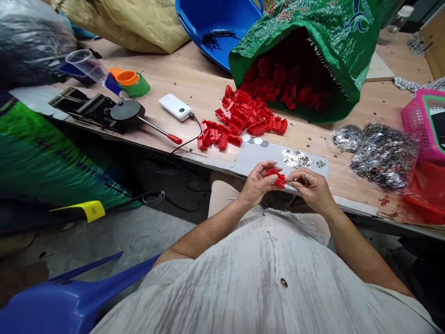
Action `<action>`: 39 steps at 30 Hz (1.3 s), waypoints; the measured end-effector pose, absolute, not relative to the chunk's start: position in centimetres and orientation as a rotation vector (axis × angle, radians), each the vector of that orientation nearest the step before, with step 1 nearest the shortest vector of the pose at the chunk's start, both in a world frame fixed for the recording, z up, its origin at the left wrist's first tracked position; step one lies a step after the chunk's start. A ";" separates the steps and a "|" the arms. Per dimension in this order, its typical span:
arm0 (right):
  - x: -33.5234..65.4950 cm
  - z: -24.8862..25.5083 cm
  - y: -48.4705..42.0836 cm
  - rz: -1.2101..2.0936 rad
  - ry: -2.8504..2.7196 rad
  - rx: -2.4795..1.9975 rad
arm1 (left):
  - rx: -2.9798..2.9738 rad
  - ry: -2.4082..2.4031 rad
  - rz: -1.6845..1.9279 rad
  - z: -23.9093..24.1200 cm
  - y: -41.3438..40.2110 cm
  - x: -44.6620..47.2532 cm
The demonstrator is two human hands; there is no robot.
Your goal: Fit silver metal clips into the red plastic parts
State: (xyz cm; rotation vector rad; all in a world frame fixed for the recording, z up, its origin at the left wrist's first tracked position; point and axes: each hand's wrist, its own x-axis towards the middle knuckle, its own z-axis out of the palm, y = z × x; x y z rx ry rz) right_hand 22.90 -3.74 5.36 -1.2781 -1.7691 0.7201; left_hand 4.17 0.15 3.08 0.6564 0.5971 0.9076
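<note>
My left hand (257, 182) pinches a small red plastic part (277, 177) just above the table's near edge. My right hand (310, 186) is closed with its fingertips against the right end of the same part; I cannot see whether it also holds something tiny. Beyond my hands lies a heap of the same red parts (239, 121), spilling from a green woven sack (313, 51) that lies on its side. A little pile of small shiny metal bits (297, 159) rests on a grey card (257, 157) right in front of my hands.
Clear bags of metal pieces (378, 150) and a pink basket (426, 123) lie to the right. A blue tub (215, 28) stands at the back. A white power bank (175, 107), a black hand press with red-tipped lever (114, 113), and cups (128, 81) sit left. A blue chair (69, 301) is below left.
</note>
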 end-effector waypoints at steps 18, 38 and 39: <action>23.7 3.6 -4.6 0.994 -1.639 -1.378 | 0.708 0.537 0.822 2.2 0.0 4.3; 23.1 2.1 -3.6 0.562 -1.914 -1.690 | 1.650 0.728 0.769 -0.1 6.0 3.2; 23.1 2.1 -3.4 0.560 -1.919 -1.695 | 1.689 0.732 0.752 0.0 6.1 3.2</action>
